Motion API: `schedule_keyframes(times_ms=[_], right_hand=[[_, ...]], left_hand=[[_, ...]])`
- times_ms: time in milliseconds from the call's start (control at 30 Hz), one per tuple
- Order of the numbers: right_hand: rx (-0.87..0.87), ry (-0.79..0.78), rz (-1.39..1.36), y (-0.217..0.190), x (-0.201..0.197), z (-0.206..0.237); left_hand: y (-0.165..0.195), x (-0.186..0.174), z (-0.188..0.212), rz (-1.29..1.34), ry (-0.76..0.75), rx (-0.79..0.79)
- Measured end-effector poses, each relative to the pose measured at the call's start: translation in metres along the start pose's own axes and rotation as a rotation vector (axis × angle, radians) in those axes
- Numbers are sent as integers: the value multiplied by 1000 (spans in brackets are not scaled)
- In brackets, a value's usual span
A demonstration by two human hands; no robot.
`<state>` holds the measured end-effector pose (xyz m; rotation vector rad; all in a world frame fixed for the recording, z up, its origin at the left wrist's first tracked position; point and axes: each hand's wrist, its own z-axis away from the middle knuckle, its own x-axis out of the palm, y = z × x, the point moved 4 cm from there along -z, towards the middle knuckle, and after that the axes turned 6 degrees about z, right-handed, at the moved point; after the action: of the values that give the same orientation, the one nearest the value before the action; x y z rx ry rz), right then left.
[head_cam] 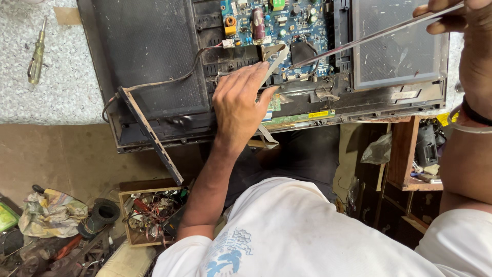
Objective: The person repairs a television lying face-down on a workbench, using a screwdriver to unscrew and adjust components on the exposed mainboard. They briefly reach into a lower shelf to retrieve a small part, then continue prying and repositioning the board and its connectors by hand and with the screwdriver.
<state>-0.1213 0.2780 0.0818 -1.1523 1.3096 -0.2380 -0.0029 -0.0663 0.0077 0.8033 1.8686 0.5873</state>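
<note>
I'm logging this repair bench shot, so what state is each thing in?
Television: face down, back cover off.
Circuit board: exposed.
Ribbon cable: bent, under the left hand.
Metal rod: held by the right hand, tip at the board.
Screwdriver: lying unused.

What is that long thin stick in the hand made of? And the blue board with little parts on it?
The long thin rod, held in the right hand, looks like bare metal: it is silvery and shiny. The blue board looks like a stiff circuit board, probably glossy coated fibreglass, studded with small metal and plastic parts. The left hand rests just below it.
</note>
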Motion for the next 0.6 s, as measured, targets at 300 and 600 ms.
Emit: schedule_keyframes(times_ms=[300, 600], right_hand=[[-25, -33, 11, -14, 9, -13], [-39, -82, -134, -10, 16, -19]], left_hand=[[1, -1, 0, 2, 0, -11], [1, -2, 0, 8, -8, -21]])
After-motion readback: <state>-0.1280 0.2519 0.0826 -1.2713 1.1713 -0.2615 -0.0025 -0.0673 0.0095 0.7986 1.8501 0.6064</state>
